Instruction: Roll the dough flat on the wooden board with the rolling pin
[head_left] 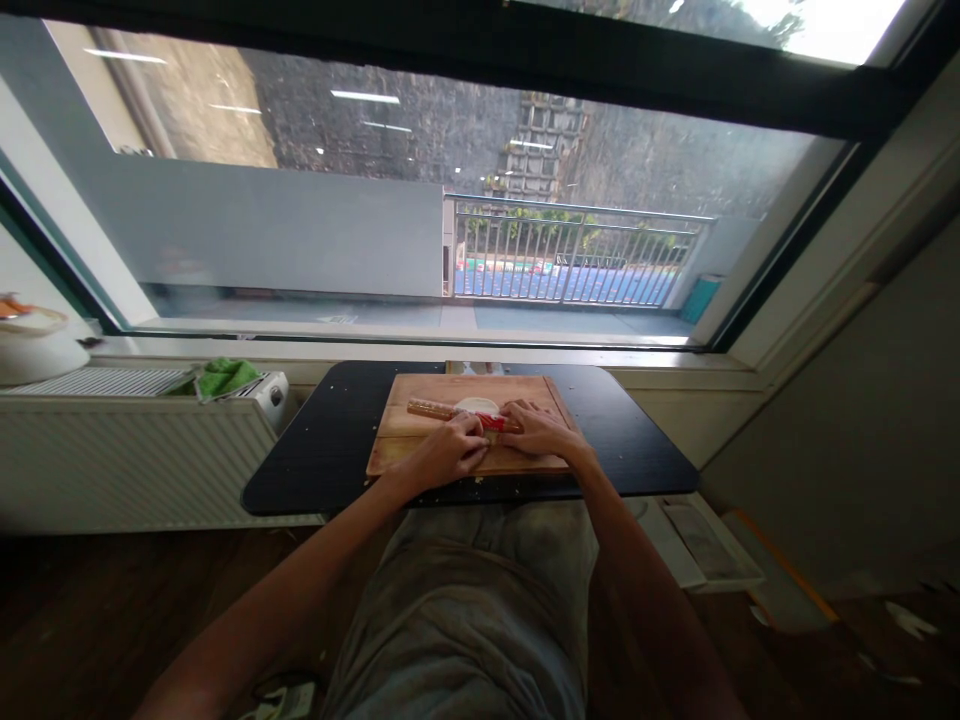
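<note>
A brown rolling pin (pixel 430 408) with a red band lies slantwise across a wooden cutting board (pixel 409 455). Under and behind it shows a flat round piece of white dough (pixel 478 404). My right hand (pixel 544 429) is laid over the right end of the pin, fingers pressed on it. My left hand (pixel 452 452) is on the near side of the pin, its fingers curled together at the near edge of the dough. Its fingertips are partly hidden.
The board rests on a black table (pixel 330 440) with crumbs, below a wide window. To the left, a radiator (pixel 150 455) carries a green cloth (pixel 226 377); a white pot-like container (pixel 41 345) stands near the sill. A white box-like thing (pixel 697 545) is low at right.
</note>
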